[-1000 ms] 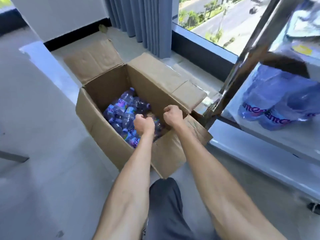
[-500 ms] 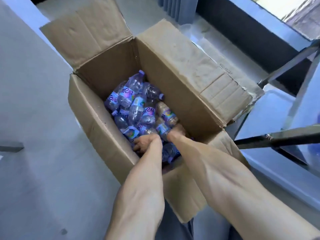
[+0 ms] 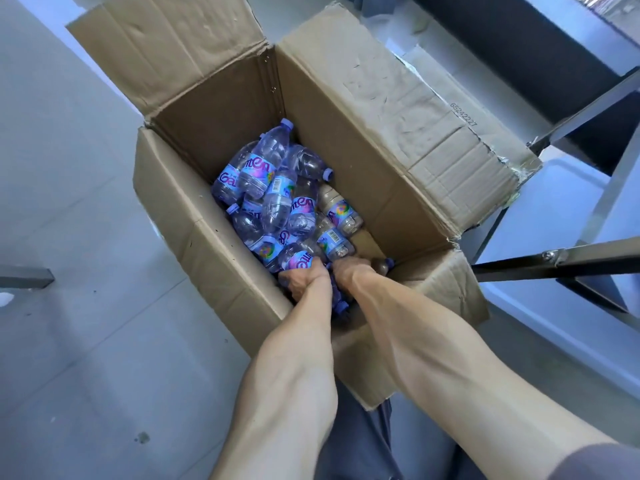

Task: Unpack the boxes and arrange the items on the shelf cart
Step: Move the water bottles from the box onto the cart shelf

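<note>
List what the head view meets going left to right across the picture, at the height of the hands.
Grey floor → left wall of the cardboard box → left hand → right hand → near-right box flap → dark cart bar.

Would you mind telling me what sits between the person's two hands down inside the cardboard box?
In the head view, purple-capped bottles show in the narrow gap between the left hand and the right hand, both low in the cardboard box.
</note>
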A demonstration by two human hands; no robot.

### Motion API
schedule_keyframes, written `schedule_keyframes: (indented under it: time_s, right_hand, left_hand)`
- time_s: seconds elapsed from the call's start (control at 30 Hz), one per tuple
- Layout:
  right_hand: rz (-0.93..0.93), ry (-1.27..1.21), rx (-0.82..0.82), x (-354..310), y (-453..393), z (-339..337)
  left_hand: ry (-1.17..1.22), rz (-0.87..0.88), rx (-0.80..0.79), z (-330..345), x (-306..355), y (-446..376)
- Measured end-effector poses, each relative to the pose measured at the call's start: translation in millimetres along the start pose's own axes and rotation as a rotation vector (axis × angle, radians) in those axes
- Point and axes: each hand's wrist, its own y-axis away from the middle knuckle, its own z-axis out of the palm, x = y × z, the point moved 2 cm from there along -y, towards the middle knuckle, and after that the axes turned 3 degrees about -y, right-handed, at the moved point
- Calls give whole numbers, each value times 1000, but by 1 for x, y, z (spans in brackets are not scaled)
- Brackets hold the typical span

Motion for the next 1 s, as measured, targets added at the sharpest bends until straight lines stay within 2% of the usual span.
schedule_keyframes:
  time_s: [0.1, 0.23, 0.43, 0.57, 0.67, 0.77, 0.87, 1.0]
  right_hand:
    - [1, -134, 125, -1, 11, -18]
    - [88, -546, 414, 14, 40, -61]
    - [57, -923, 797, 17, 119, -91]
    - [71, -1180, 1048, 39, 190, -89]
    - [4, -1331, 1230, 65, 250, -75]
    - [-51, -1480, 1311, 94, 308, -53]
    - [-79, -1643, 1350, 119, 356, -17]
    - [-96, -1820, 1381, 148, 404, 39]
  left_hand:
    - [18, 39, 1, -11, 5, 10]
    - [98, 122, 1, -33, 24, 28]
    - [438, 201, -65, -66, 52, 91]
    - [585, 386, -113, -95, 51, 140]
    - [703, 526, -240, -121, 31, 188]
    - [869, 635, -395, -144, -7, 236]
    - [922, 742, -512, -157, -55, 273]
    - [976, 728, -710, -165, -120, 312]
